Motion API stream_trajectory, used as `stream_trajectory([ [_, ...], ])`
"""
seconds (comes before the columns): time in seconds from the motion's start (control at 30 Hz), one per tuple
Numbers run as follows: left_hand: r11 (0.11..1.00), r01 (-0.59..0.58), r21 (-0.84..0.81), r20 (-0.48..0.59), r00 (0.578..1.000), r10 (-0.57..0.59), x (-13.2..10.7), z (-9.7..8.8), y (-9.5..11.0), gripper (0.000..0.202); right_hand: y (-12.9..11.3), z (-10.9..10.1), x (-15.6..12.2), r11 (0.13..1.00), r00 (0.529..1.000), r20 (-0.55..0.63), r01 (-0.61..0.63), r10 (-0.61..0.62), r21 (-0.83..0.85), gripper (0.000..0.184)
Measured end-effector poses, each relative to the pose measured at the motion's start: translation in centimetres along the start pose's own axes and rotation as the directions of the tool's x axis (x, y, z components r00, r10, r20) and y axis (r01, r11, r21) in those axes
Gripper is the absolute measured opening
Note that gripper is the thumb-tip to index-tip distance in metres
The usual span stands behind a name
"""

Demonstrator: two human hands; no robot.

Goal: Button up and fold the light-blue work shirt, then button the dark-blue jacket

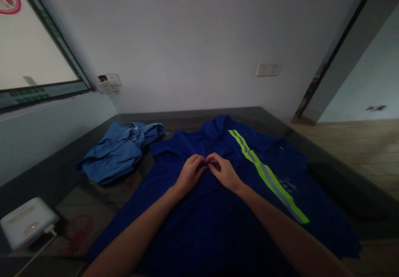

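Beneath left grip (189,172) and right grip (228,174) lies a striped garment (215,204).

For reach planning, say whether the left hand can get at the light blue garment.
Probably yes: the left hand touches the dark blue shirt, but nothing visible blocks the light blue garment.

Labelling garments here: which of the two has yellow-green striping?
The dark blue garment, spread beneath the left hand and right hand: a yellow-green band runs along it. The lighter blue garment, crumpled at the left, shows no such band.
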State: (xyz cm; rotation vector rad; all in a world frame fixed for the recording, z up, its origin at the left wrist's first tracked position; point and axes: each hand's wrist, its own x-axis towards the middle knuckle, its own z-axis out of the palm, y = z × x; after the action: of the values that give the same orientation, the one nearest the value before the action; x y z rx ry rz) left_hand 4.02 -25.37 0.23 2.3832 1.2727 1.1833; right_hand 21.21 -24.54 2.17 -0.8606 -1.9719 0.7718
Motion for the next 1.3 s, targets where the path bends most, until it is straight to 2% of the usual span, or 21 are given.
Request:
stream_trajectory([
  [0.17,0.999,0.023,-0.041,-0.016,1.0,-0.024,0.0,-0.1,0.3,0.013,0.0,0.1,0.0,0.999,1.0,0.002,0.017,-0.017,-0.027,0.015],
  [0.3,0.997,0.076,0.005,0.099,0.992,-0.076,0.0,0.0,0.2,0.024,0.6,-0.1,0.1,0.998,1.0,-0.023,-0.022,0.02,-0.065,0.015],
  [0.4,0.989,0.141,0.032,0.179,0.973,-0.144,0.4,-0.7,-0.3,0.03,1.1,-0.6,0.4,0.987,0.996,-0.049,-0.082,0.076,-0.138,0.016],
  [0.6,0.974,0.214,0.073,0.283,0.932,-0.226,1.1,-3.4,-3.7,0.018,2.0,-1.6,0.8,0.962,0.991,-0.015,-0.131,0.132,-0.241,0.01],
  [0.73,0.965,0.21,0.16,0.364,0.896,-0.255,1.0,-3.7,-5.4,0.019,2.5,-2.0,1.0,0.942,0.986,-0.02,-0.164,0.166,-0.294,0.011],
  [0.8,0.968,0.179,0.175,0.391,0.89,-0.235,1.1,-3.6,-5.2,0.018,3.0,-2.5,1.1,0.927,0.983,-0.016,-0.176,0.182,-0.332,0.011],
  [0.87,0.978,0.127,0.166,0.378,0.908,-0.182,1.3,-3.5,-4.5,0.015,3.7,-3.4,1.3,0.903,0.979,-0.029,-0.198,0.202,-0.382,0.011],
  [0.93,0.985,0.081,0.152,0.327,0.936,-0.127,1.4,-3.3,-3.6,0.012,4.4,-4.6,1.5,0.875,0.973,-0.069,-0.228,0.22,-0.427,0.011],
  [1.03,0.985,0.051,0.163,0.228,0.97,-0.088,1.5,-2.5,-2.3,0.018,5.2,-6.4,1.7,0.842,0.963,-0.137,-0.268,0.231,-0.468,0.008],
  [1.13,0.977,0.093,0.192,0.183,0.975,-0.129,1.3,-1.4,-1.3,0.022,5.8,-7.7,1.6,0.822,0.956,-0.173,-0.291,0.236,-0.489,0.006],
  [1.3,0.925,0.24,0.295,0.179,0.937,-0.301,0.9,-1.1,0.0,0.021,5.5,-7.9,1.3,0.751,0.941,-0.189,-0.337,0.279,-0.568,0.006],
])
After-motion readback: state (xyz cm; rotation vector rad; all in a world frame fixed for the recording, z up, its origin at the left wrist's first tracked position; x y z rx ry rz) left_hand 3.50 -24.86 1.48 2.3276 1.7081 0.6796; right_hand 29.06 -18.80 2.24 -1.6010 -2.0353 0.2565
